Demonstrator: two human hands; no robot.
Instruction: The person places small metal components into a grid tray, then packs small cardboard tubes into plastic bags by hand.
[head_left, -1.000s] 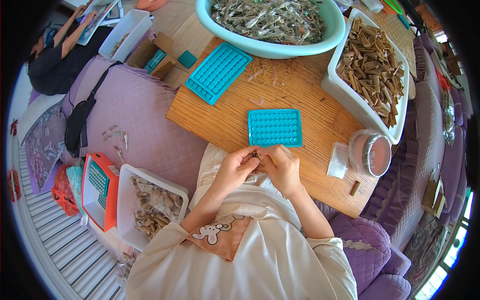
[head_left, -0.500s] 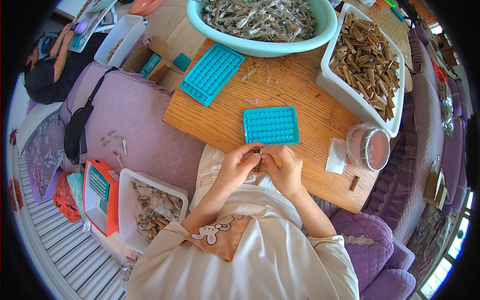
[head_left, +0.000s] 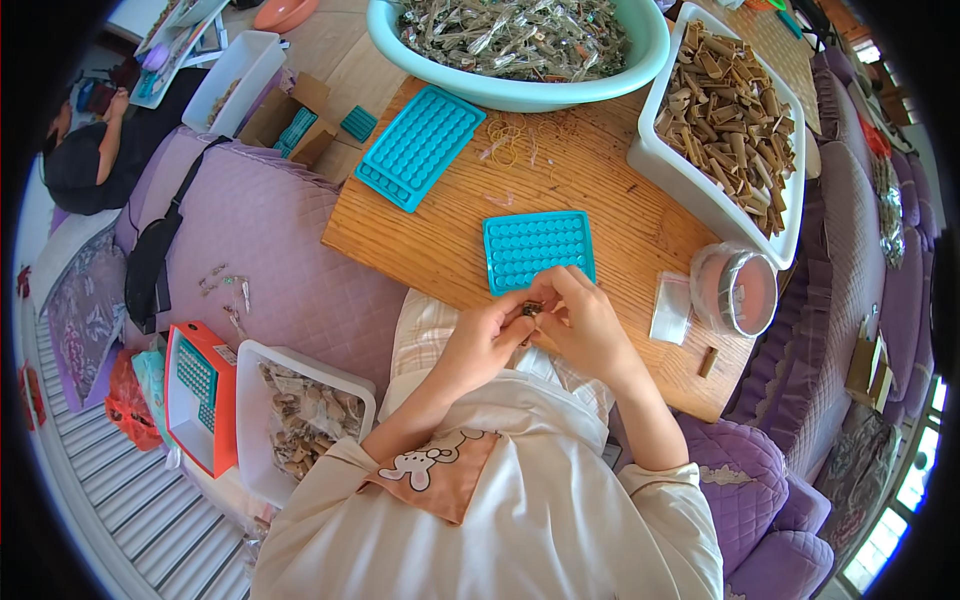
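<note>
My left hand (head_left: 486, 336) is closed, its thumb and fingers pinching a small dark-brown piece (head_left: 531, 309) whose exact kind I cannot make out. From the other side my right hand (head_left: 588, 328) bends over the same piece, with fingertips pressed together at its top. Both hands meet above my lap, at the table's near edge. Just beyond them lies a turquoise tray (head_left: 538, 246) with rows of round hollows; my right fingers overlap its near edge. Farther left, more turquoise trays (head_left: 420, 140) are stacked slightly askew.
On the wooden table (head_left: 620, 200) stand a pale-blue basin (head_left: 520, 95) of wrapped bits, a white tub (head_left: 650, 150) of brown pieces and a plastic-lined round container (head_left: 735, 290). A clear bag (head_left: 670, 308) and rubber bands (head_left: 512, 145) lie there. Another person (head_left: 85, 160) sits far left.
My right hand has risen and arched over the small piece, and the fingers now cover more of it. The piece has tilted from upright. The view has shifted slightly.
</note>
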